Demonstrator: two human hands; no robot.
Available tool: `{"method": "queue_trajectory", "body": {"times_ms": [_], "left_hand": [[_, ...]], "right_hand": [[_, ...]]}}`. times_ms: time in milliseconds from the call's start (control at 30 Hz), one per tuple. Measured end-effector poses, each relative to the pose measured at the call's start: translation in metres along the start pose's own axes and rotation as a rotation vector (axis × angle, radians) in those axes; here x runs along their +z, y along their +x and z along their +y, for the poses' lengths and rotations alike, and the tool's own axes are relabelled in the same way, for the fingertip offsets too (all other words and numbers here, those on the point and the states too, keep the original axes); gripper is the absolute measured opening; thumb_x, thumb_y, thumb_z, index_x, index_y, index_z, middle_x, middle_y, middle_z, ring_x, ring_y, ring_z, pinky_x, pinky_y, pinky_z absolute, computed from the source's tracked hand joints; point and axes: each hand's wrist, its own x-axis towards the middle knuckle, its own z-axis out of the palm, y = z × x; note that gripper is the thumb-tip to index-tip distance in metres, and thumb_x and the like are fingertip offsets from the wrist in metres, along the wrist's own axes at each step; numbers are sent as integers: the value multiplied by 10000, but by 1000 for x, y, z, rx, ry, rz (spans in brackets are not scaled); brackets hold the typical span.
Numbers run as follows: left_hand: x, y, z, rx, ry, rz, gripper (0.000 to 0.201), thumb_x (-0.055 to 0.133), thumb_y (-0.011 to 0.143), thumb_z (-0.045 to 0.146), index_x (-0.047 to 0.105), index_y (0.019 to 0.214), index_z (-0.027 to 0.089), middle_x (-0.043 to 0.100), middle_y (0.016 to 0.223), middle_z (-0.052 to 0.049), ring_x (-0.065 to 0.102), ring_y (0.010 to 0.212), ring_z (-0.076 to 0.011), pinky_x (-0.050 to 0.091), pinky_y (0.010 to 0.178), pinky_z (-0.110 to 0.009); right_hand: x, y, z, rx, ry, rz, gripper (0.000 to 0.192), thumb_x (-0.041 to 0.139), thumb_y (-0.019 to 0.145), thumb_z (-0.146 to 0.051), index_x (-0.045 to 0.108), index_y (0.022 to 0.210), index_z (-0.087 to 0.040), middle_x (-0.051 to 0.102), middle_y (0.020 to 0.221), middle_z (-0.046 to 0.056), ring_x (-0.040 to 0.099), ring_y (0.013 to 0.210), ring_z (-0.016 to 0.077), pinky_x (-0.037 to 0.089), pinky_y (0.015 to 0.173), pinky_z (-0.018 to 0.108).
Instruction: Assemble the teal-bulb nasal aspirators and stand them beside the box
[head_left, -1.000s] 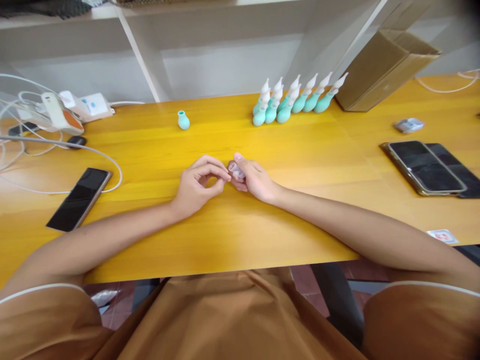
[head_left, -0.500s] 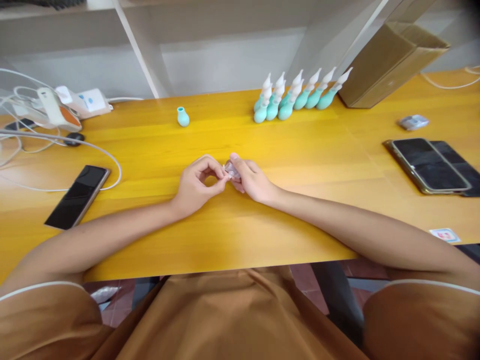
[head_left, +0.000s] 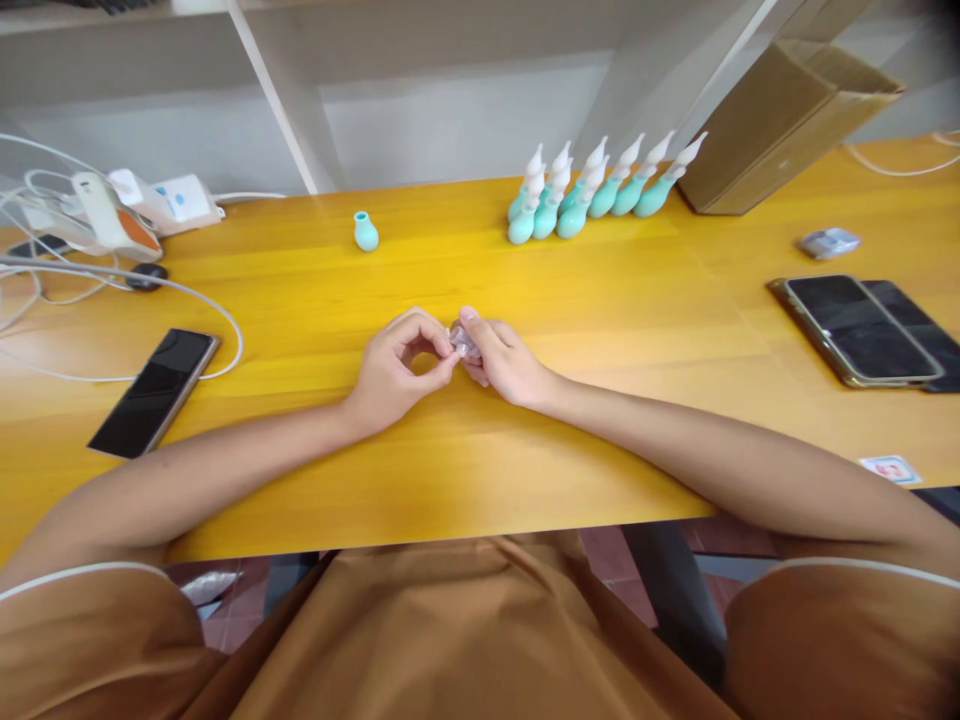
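I watch the right hand [head_left: 514, 364] gripping a small clear piece [head_left: 465, 343], the left hand [head_left: 394, 368] now pinching its edge, teal bulb [head_left: 366, 234] unmoved since a second ago.

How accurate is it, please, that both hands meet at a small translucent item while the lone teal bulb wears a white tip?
The lone teal bulb wears no tip: the head view shows its open neck. The left hand and right hand do meet at the small translucent item.
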Motion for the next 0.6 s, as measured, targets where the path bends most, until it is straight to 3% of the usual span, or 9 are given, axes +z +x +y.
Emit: {"method": "queue_trajectory", "body": {"times_ms": [600], "left_hand": [[1,-1,3,-30,77,-8,173,791,888,124,642,884,213,647,895,3,644,810,-131,579,749,-270]], "right_hand": [[0,-5,0,-90,-193,10,790,333,1021,-946,503,724,-234,461,648,-8,423,628,148,314,561,303]]}}
